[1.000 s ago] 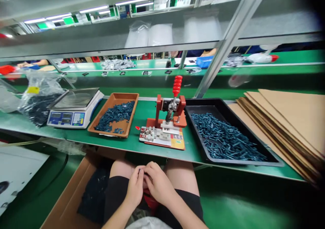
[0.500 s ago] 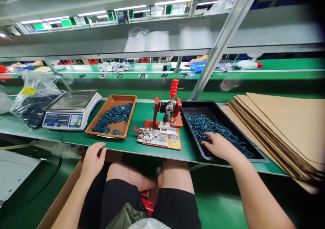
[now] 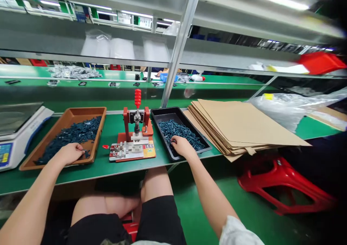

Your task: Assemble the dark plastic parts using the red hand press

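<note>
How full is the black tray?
The black tray is partly full: dark blue pieces heap across its middle, and bare black floor shows at the far end, beyond the right hand.

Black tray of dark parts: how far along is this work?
Done: the brown tray holds a spread of dark blue parts. In hand: the left hand touches those parts, the right hand a pile in the black tray. Left: that pile is large; the red hand press stands untouched.
</note>
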{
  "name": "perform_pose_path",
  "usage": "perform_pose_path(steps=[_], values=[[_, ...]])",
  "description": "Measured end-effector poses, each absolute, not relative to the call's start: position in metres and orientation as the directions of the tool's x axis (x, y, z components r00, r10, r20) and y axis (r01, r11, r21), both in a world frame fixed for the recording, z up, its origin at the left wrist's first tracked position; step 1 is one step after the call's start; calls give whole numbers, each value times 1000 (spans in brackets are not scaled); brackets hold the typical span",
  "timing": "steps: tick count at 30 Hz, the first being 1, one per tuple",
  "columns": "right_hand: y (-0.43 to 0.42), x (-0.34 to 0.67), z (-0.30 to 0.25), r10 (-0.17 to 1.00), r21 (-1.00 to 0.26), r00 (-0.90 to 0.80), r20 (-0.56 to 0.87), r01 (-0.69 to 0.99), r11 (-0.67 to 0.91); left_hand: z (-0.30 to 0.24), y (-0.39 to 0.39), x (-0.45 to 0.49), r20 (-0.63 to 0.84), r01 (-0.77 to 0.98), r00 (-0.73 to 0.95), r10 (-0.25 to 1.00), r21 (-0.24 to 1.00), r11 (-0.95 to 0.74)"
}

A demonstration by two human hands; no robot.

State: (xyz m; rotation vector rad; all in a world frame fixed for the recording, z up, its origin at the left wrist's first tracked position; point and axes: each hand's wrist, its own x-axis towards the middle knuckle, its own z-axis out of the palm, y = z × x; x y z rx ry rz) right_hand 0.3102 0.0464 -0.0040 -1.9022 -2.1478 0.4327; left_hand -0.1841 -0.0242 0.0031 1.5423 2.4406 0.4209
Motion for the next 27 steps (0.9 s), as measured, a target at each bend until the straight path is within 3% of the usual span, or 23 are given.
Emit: perform_pose_path(steps=[3,8,12,15,20,24,27], values=[[44,311,-4,991,-366,-115,71,921,133,-2,-20,-196,-48,843,-409,911,364,397],[38,314,6,971,-453,-139,193,865,215,-28,-5,-222,21,813,-370,929,491,312],[15,298,24,920,-550,-163,356,759,347,-30,9,-235,-152,851,-345,926,366,377],[-10,270,31,882,-606,-249,399,651,458,-12,3,-230,-195,895,-315,929,264,359],[-26,223,6,786,-614,-403,469,490,618,9,-9,-210,-233,904,-296,926,244,350],[-10,204,-34,803,-661,-286,524,458,594,9,-11,-207,-211,910,-293,932,237,340],[0,202,-50,873,-759,-167,458,438,481,6,-11,-212,-120,899,-276,954,320,300]])
